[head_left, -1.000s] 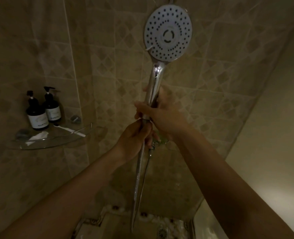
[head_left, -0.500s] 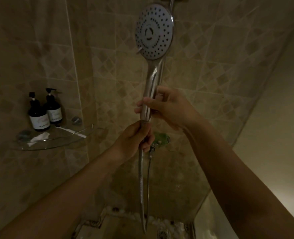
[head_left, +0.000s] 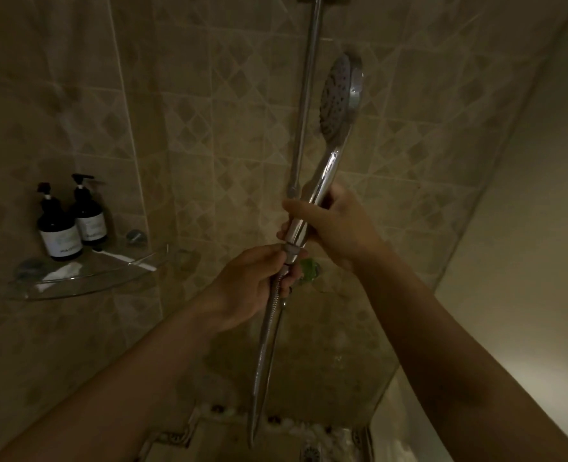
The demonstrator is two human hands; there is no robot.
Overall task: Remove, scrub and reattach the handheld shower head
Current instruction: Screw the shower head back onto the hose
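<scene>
Both hands clamped: right hand (head_left: 337,230) round the shower head (head_left: 333,145) handle, left hand (head_left: 251,283) pinching the hose nut (head_left: 292,252) just below. Head's now edge-on vs. before, right of the rail (head_left: 306,95). Nozzle face mostly hidden; hose (head_left: 265,345) end lost in dark.

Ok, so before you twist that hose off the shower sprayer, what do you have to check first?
1. Right hand grips the shiny chrome shower head by its handle: ok.
2. Left hand pinches the small metal nut joining it to the ribbed silver hose: ok.
3. Shower head is off the chrome wall rail and held beside it: ok.
4. Hose hangs without kinks: ok where it shows; its lower end, cannot tell.
5. Water turned off: cannot tell, no tap is in view.
6. Two dark pump bottles on the glass corner shelf stand apart from the arms: ok.
</scene>
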